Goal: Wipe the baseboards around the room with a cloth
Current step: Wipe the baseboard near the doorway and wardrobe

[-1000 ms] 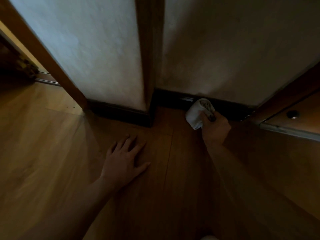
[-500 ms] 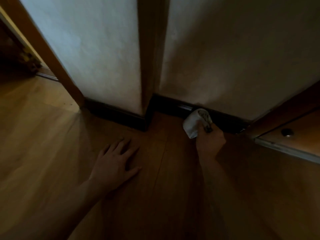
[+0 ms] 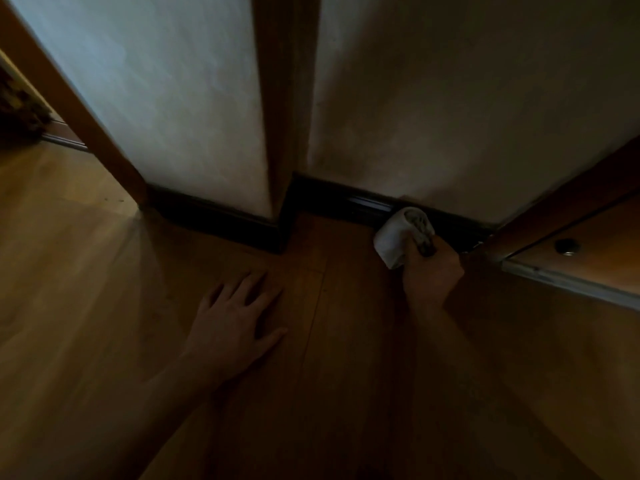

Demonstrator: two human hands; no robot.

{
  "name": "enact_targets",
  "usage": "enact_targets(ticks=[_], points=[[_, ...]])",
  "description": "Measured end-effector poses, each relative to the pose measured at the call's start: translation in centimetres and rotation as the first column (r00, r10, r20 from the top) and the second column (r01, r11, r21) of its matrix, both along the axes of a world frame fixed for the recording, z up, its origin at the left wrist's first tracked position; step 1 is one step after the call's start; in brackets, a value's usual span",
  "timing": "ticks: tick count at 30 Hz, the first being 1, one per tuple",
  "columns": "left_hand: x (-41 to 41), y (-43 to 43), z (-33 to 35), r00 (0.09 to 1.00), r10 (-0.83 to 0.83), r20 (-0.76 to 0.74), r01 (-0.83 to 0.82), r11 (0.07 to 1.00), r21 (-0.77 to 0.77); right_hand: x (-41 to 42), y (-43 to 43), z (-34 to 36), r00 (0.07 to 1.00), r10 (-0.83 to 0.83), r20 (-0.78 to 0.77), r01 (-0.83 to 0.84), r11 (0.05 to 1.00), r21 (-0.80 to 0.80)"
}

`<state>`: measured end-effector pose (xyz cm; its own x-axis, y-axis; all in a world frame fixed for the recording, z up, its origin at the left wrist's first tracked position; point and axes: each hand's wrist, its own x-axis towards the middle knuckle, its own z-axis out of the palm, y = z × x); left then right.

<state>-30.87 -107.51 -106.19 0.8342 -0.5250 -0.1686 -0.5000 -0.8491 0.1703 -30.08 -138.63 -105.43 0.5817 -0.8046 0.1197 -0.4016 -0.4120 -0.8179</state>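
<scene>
We've got the white cloth [image 3: 394,239] bunched against the dark baseboard [image 3: 349,204], right of the wooden corner post [image 3: 280,98]. Our right hand [image 3: 431,275] grips it, fingers curled round. Our left hand [image 3: 235,323] is just flat on the wood floor [image 3: 86,271], fingers spread, holding nothing.

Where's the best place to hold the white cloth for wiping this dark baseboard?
Grip the cloth by its bunched rear end, coming from the room side, as the right hand does now. That leaves its rolled white front free to press against the baseboard.
</scene>
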Motion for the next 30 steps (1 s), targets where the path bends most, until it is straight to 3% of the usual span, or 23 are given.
enact_targets(ticks=[7, 12, 18, 25, 30], points=[[0.2, -1.5, -0.2, 0.999, -0.045, 0.005, 0.045, 0.999, -0.003, 1.0, 0.5, 0.1, 0.984, 0.174, -0.042, -0.174, 0.985, 0.023], [0.5, -2.2, -0.1, 0.996, -0.071, 0.056, 0.073, 0.997, -0.031, -1.8, -3.3, 1.0, 0.996, 0.049, -0.07, -0.052, 0.997, -0.052], [0.8, -2.9, -0.1, 0.997, -0.075, 0.027, 0.076, 0.996, -0.038, -4.6, -6.9, 1.6, 0.988, -0.135, -0.075, 0.135, 0.991, -0.014], [1.2, -3.2, -0.3, 0.996, -0.089, 0.02, 0.09, 0.995, -0.05, -5.2, -7.9, 1.7, 0.993, -0.06, -0.106, 0.062, 0.998, 0.02], [1.4, -3.8, -0.1, 0.995, -0.084, 0.044, 0.086, 0.996, -0.04, -5.3, -7.9, 1.7, 0.988, -0.133, -0.083, 0.135, 0.991, 0.022]])
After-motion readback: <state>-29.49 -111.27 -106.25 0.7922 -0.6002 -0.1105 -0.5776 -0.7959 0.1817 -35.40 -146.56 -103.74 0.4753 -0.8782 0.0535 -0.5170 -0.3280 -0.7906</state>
